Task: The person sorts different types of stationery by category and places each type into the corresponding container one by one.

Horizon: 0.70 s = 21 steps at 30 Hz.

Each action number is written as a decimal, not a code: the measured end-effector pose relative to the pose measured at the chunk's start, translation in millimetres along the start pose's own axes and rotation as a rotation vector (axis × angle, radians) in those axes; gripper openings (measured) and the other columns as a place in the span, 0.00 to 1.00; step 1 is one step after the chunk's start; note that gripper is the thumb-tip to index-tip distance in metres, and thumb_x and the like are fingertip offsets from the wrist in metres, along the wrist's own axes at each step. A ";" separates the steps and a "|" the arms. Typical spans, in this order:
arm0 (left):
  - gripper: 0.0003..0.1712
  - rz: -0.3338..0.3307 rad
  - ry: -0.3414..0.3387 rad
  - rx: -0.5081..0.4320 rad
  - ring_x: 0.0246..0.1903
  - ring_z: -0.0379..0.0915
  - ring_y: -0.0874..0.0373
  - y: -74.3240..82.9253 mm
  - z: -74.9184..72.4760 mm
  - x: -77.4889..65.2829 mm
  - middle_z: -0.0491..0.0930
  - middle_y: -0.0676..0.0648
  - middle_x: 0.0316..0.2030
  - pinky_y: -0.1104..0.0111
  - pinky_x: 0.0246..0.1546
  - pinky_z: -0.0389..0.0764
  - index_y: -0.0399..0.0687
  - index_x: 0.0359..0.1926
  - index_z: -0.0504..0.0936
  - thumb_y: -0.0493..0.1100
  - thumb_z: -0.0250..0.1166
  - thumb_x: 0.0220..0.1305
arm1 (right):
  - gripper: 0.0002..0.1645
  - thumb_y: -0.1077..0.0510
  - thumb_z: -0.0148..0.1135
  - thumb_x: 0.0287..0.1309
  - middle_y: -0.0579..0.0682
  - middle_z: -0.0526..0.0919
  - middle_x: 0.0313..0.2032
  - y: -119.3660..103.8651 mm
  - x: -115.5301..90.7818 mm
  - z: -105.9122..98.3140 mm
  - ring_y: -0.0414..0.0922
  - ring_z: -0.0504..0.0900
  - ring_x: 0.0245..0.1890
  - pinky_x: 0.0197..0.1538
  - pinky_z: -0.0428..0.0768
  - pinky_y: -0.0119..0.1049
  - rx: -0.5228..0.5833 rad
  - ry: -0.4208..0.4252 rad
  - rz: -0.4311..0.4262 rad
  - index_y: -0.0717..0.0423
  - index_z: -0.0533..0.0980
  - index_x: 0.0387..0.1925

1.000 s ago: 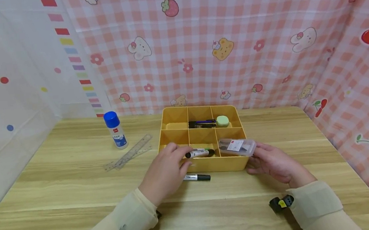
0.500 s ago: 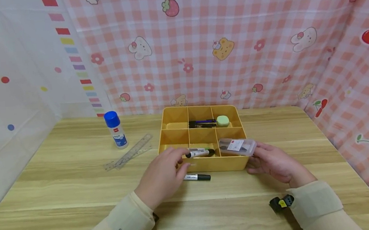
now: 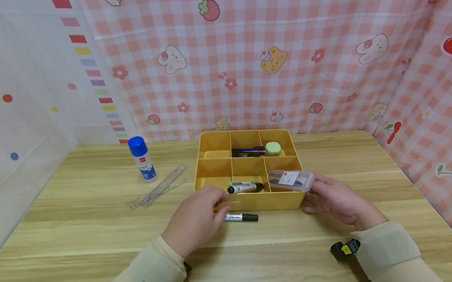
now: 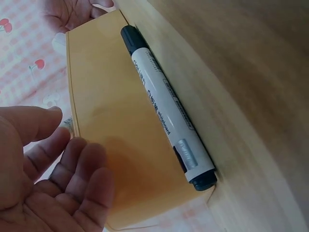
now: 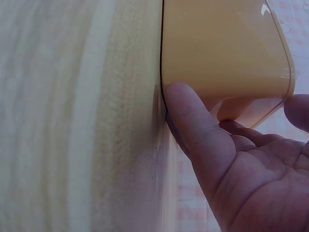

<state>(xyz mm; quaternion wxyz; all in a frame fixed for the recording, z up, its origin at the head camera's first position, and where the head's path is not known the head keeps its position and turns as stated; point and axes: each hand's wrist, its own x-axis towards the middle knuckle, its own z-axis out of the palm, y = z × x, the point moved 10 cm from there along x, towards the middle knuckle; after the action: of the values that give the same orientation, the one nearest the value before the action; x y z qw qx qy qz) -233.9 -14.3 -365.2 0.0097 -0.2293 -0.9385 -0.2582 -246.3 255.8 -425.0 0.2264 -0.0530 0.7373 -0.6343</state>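
My left hand [image 3: 194, 218] is at the left front of a yellow compartment organizer [image 3: 257, 202]. Its fingers curve loosely, with nothing between them and the thumb in the left wrist view. A white whiteboard marker with a black cap [image 4: 161, 106] lies on the table along the organizer's front wall. Another black-capped marker [image 3: 242, 188] lies in the front middle compartment, in front of a green-ended pen [image 3: 230, 184]. My right hand [image 3: 337, 198] holds the organizer's right front corner, one finger on the front wall [image 5: 186, 101] and others round the side.
A clear plastic case [image 3: 289, 179] leans in the front right compartment. Behind are dark pens [image 3: 248, 152] and a pale green rounded item [image 3: 273, 149]. Left of the organizer, a blue-capped glue bottle [image 3: 143, 161] stands near clear rulers [image 3: 162, 186]. A patterned cloth [image 3: 222, 68] hangs behind.
My left hand has drawn back left and toward me, off the end of the marker in the front middle compartment, which stays lying there. The right hand keeps its place at the corner.
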 end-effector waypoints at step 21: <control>0.16 -0.004 -0.152 0.103 0.54 0.85 0.50 -7.0 21.1 -1.8 0.89 0.50 0.54 0.51 0.60 0.84 0.51 0.57 0.88 0.49 0.67 0.73 | 0.43 0.43 0.38 0.85 0.71 0.52 0.80 0.9 -0.1 -0.4 0.67 0.55 0.79 0.68 0.80 0.56 -0.003 0.000 0.000 0.68 0.43 0.83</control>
<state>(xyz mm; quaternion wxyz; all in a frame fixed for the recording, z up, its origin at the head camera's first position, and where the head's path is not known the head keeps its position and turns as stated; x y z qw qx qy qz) -233.1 -10.1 -387.1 -0.0502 -0.2455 -0.9490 -0.1914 -246.2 256.4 -425.8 0.2263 -0.0537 0.7383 -0.6331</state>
